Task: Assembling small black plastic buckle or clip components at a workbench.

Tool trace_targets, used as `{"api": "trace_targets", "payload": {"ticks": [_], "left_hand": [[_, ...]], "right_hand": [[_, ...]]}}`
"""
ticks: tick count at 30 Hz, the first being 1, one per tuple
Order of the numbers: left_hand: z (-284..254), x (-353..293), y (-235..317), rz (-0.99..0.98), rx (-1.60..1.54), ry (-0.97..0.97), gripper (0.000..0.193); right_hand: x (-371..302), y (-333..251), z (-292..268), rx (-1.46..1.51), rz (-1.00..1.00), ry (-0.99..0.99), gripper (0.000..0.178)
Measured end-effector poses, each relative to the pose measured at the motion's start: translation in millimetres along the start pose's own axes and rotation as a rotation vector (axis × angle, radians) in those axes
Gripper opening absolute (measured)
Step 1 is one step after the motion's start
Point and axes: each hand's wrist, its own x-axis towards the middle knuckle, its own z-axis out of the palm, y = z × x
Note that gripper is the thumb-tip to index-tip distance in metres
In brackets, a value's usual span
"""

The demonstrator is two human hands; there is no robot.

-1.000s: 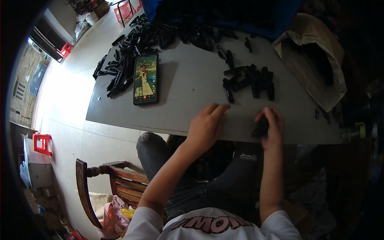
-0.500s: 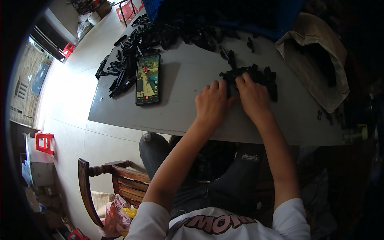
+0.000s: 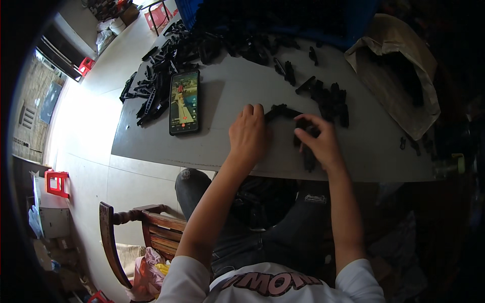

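My left hand (image 3: 248, 132) is closed, knuckles up, over the grey table. From its fingertips a black plastic part (image 3: 284, 111) reaches right toward my other hand. My right hand (image 3: 321, 144) has its thumb and fingers curved around another dark plastic part (image 3: 309, 160), which hangs down toward the table's near edge. The fingers partly cover that part and its outline is blurred. Just beyond my right hand lies a small heap of black plastic parts (image 3: 331, 101). A few loose pieces (image 3: 285, 70) are farther back.
A phone (image 3: 184, 103) with a lit screen lies left of my hands. A large pile of black parts (image 3: 156, 83) spreads along the far left. Behind stands a blue crate (image 3: 365, 25); at right is an open brown paper bag (image 3: 424, 81). A wooden chair (image 3: 164, 227) stands lower left.
Both hands have drawn back from the small heap, the left moving left and the right coming nearer to me. Black parts have come away from the heap with them.
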Motion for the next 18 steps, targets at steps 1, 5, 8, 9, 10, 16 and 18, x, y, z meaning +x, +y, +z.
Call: {"api": "trace_targets", "payload": {"ticks": [1,5,8,9,10,16,18], "left_hand": [[-1,0,1,-0.006,0.007,-0.019,0.027],[-4,0,-1,-0.020,-0.068,0.003,0.021],[-2,1,-16,-0.070,-0.379,0.088,0.021],[-1,4,-21,-0.028,-0.525,0.190,0.019],[-2,5,-25,0.011,-0.668,0.292,0.018],[-19,-3,-19,-0.444,-1.665,-0.005,0.021],[-23,-9,-15,-0.503,-1.726,-0.120,0.024]], "right_hand": [[3,2,6,0.000,-0.006,0.002,0.023],[9,-2,17,0.130,0.109,0.141,0.022],[9,-6,17,0.301,0.200,0.195,0.020],[6,-6,17,0.340,0.179,0.194,0.019],[4,-5,18,0.380,0.162,0.190,0.019],[-19,-10,24,0.567,0.195,0.145,0.018],[-26,-8,26,0.575,0.191,0.126,0.018]]}}
